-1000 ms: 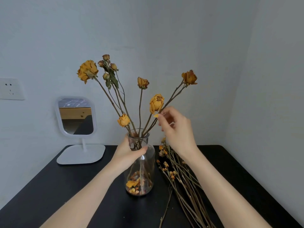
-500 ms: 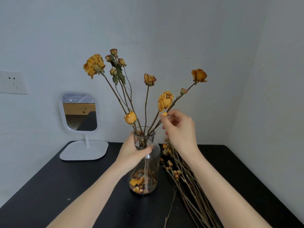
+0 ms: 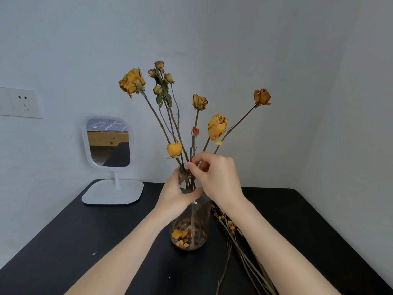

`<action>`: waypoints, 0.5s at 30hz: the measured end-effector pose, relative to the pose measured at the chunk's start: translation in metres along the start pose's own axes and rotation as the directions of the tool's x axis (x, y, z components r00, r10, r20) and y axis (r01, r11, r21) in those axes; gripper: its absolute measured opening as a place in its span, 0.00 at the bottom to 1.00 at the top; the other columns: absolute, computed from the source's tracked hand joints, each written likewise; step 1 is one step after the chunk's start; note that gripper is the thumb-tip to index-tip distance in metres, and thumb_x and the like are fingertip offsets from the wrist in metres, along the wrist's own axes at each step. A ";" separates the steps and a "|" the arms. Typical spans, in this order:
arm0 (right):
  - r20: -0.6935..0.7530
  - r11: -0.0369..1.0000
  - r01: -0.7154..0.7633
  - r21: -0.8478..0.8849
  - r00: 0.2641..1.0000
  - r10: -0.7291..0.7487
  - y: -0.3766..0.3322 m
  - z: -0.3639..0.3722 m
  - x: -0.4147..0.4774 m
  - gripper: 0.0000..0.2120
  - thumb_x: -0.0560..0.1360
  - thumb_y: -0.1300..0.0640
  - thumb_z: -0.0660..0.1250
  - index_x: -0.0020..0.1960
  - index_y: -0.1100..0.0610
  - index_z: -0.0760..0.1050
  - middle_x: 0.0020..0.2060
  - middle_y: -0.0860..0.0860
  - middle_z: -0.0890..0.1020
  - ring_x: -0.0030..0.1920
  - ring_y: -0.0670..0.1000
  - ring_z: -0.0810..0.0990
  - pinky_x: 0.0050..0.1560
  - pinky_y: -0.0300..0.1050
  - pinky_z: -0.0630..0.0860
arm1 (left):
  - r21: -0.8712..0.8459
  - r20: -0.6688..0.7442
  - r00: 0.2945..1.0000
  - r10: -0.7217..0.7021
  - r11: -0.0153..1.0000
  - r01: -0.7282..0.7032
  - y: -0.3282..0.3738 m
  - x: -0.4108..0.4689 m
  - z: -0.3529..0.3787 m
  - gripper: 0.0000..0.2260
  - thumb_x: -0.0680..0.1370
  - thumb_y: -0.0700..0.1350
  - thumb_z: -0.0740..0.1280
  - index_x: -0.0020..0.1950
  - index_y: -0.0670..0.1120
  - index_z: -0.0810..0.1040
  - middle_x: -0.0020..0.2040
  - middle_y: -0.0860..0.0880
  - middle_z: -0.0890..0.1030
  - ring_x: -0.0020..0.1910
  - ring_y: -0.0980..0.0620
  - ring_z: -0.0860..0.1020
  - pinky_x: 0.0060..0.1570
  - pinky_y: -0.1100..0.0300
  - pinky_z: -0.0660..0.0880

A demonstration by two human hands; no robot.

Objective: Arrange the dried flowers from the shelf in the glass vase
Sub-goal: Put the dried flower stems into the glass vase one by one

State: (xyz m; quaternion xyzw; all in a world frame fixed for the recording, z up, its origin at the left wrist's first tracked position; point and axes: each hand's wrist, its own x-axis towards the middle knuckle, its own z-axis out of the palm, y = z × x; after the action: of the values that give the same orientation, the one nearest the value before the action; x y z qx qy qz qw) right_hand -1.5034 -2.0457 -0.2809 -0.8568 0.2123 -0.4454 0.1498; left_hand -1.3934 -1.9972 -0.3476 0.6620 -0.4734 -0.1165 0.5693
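Fingers of the left hand point(image 3: 177, 193) are wrapping the neck of the glass vase point(image 3: 191, 226) standing on the black counter point(image 3: 85, 241), while the right hand point(image 3: 217, 177) is pinching a stem of the dried flowers point(image 3: 217, 126) at the rim, more stems point(image 3: 244, 252) lying just beside the vase.

One glass vase point(image 3: 191, 222) stands at centre frame on one black counter point(image 3: 85, 241). It holds five large yellow dried roses point(image 3: 217, 126), one small red bud point(image 3: 195, 130) and four small brownish buds point(image 3: 159, 65) at upper centre. Two hands: left hand point(image 3: 176, 194), right hand point(image 3: 217, 177). One white mirror point(image 3: 108, 141) at left, one wall socket point(image 3: 20, 102) at far left.
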 end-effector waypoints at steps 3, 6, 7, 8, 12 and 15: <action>0.069 0.997 -0.052 -0.061 0.996 0.057 0.001 0.003 0.001 0.10 0.74 0.49 0.67 0.50 0.52 0.81 0.36 0.48 0.82 0.36 0.46 0.79 0.40 0.43 0.79 | -0.001 0.002 1.000 -0.006 1.000 0.006 0.000 0.000 0.000 0.23 0.69 0.47 0.74 0.53 0.65 0.64 0.48 0.70 0.70 0.47 0.76 0.70 0.37 0.78 0.68; 0.036 0.997 -0.077 0.004 0.996 0.076 0.002 0.003 0.001 0.10 0.74 0.49 0.66 0.52 0.51 0.82 0.33 0.45 0.77 0.33 0.43 0.75 0.36 0.39 0.76 | -0.005 0.002 1.000 -0.016 1.000 0.016 0.000 0.000 0.001 0.23 0.69 0.48 0.74 0.53 0.66 0.64 0.50 0.69 0.71 0.48 0.73 0.70 0.40 0.75 0.66; 0.022 0.996 -0.084 0.021 0.996 0.083 0.002 0.003 0.001 0.10 0.75 0.50 0.66 0.52 0.51 0.82 0.32 0.44 0.76 0.32 0.43 0.75 0.35 0.38 0.76 | -0.002 0.001 1.000 -0.013 1.000 0.013 0.000 0.000 0.001 0.23 0.69 0.48 0.73 0.52 0.67 0.64 0.49 0.69 0.71 0.48 0.75 0.69 0.41 0.76 0.65; 0.017 0.995 -0.093 0.028 0.996 0.092 0.002 0.003 0.002 0.09 0.75 0.50 0.66 0.51 0.51 0.82 0.32 0.43 0.75 0.32 0.43 0.75 0.35 0.38 0.75 | -0.002 0.000 1.000 -0.011 1.000 0.011 0.000 0.000 0.000 0.23 0.69 0.48 0.73 0.52 0.67 0.64 0.49 0.69 0.71 0.48 0.76 0.69 0.41 0.76 0.64; 0.031 0.993 -0.116 0.014 0.993 0.115 0.000 0.005 0.003 0.09 0.75 0.51 0.67 0.50 0.52 0.83 0.34 0.46 0.79 0.33 0.44 0.76 0.35 0.40 0.77 | -0.009 0.006 1.000 -0.012 1.000 0.012 0.000 0.001 0.000 0.25 0.69 0.48 0.74 0.57 0.63 0.65 0.50 0.67 0.72 0.49 0.69 0.71 0.38 0.77 0.68; 0.039 0.993 -0.118 0.011 0.992 0.117 -0.001 0.006 0.004 0.09 0.75 0.51 0.67 0.51 0.52 0.83 0.39 0.49 0.84 0.36 0.46 0.79 0.38 0.42 0.79 | -0.016 0.027 1.000 -0.006 1.000 0.007 0.001 0.002 -0.003 0.25 0.68 0.48 0.74 0.58 0.63 0.66 0.51 0.66 0.74 0.50 0.68 0.73 0.37 0.77 0.70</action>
State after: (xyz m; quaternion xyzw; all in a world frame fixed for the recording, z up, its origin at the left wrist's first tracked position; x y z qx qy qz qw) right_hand -1.4961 -2.0461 -0.2813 -0.8501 0.2566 -0.4208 0.1855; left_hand -1.3911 -1.9969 -0.3447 0.6572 -0.4779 -0.1312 0.5679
